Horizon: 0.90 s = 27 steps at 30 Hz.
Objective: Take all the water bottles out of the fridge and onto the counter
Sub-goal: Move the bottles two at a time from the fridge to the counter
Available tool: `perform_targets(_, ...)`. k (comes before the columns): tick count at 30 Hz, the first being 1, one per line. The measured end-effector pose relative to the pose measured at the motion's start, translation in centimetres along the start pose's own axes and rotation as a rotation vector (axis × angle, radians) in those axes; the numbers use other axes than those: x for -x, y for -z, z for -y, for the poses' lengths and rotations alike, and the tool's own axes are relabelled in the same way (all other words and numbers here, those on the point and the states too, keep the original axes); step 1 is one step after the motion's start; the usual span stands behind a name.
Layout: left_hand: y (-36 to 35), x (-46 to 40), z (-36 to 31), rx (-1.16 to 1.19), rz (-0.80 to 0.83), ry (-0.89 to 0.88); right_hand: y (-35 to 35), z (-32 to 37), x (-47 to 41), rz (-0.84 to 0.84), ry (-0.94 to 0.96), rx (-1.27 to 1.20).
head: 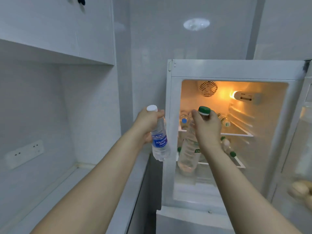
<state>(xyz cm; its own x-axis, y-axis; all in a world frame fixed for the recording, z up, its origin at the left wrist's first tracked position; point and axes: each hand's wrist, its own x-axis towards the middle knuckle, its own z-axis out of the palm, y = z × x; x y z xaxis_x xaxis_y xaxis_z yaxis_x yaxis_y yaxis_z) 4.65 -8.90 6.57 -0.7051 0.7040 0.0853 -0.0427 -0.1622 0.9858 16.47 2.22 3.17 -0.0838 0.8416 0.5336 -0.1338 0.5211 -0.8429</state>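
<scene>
My left hand (148, 124) grips a blue-labelled water bottle (159, 142) with a white cap by its neck, held in the air just left of the open fridge (236, 70). A larger clear bottle (188, 152) with a green cap hangs from my right hand (208, 127), which grips its neck in front of the fridge opening. Inside, more bottles lie on the upper shelf: one with a blue cap (184, 120) and one with a green label (223, 119). Green-capped bottles (227, 146) lie on the shelf below.
A white counter (70, 188) runs along the left under a wall cabinet (59, 31), with a wall socket (23, 153) above it. The fridge door (302, 149) stands open at the right, with pale round items on its lower shelf.
</scene>
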Motion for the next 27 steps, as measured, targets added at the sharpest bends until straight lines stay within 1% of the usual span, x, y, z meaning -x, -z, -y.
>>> perform_targets(3,4.4,3.5,0.7,-0.089,-0.09,-0.026,-1.6,0.9,3.8,0.129,-0.04,-0.027)
perform_targets(6,8.7,6.9,2.5,-0.196,-0.183,-0.04,-3.3,0.9,8.0,0.22,-0.095,-0.084)
perform_targets(9,11.7,10.1,4.4,-0.215,-0.266,0.009,-4.5,0.3,11.3,0.31,-0.166,-0.113)
perform_targets(12,13.7,13.3,6.2,-0.182,-0.344,0.075,-4.7,-0.1,14.2,0.414,-0.211,-0.096)
perform_targets(15,14.9,16.5,8.6,-0.168,-0.419,0.157,-4.3,-0.9,17.6,0.527,-0.213,-0.066)
perform_targets(17,15.2,18.4,10.2,-0.198,-0.454,0.204,-3.9,-1.3,19.7,0.637,-0.237,-0.072)
perform_targets(19,15.2,19.9,11.3,-0.213,-0.476,0.24,-3.4,-1.6,20.9,0.725,-0.244,-0.053)
perform_targets(22,15.3,22.1,12.6,-0.204,-0.556,0.283,-3.0,-2.0,22.4,0.86,-0.231,-0.033)
perform_targets(27,14.8,26.0,13.7,-0.184,-0.707,0.312,-2.4,-2.5,24.2,0.994,-0.193,-0.036)
